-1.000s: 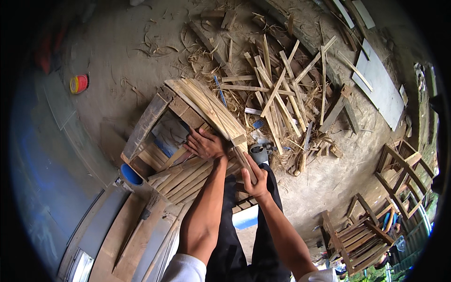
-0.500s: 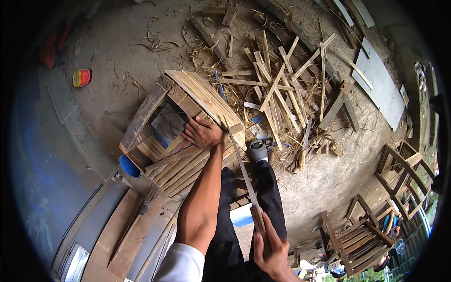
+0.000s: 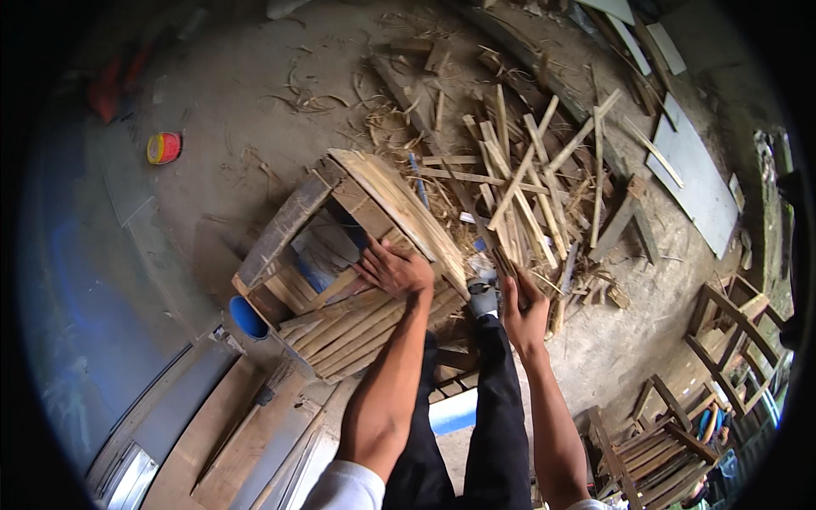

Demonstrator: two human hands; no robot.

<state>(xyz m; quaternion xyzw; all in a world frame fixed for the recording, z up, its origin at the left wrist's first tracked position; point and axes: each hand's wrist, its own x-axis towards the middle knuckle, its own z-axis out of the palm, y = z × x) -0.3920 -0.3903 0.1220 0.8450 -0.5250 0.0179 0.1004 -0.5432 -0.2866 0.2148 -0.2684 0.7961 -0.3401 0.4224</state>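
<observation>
A slatted wooden chair (image 3: pixel 293 217) lies tipped on the floor in front of me. My left hand (image 3: pixel 398 270) bears on its rail, with the fingers bent over the wood. My right hand (image 3: pixel 524 310) is closed round the handle of a handsaw (image 3: pixel 476 211). The long, narrow blade points away and to the left, past the chair's right corner and over the wood scraps; it looks apart from the chair. My shoe (image 3: pixel 483 297) stands between that corner and my right hand.
Cut wood strips (image 3: pixel 531 183) and curly shavings are heaped beyond. A blue container (image 3: pixel 248 317) sits by the chair's left end, a red-and-yellow tub (image 3: pixel 164 148) farther off. A pale sheet (image 3: pixel 693 183) lies at the right. Other wooden chairs (image 3: pixel 731 331) stand at the lower right.
My right hand has carried the handsaw forward and to the right, from near my legs to beside the chair's corner. My left hand stays on the chair. The whole view has shifted slightly.
</observation>
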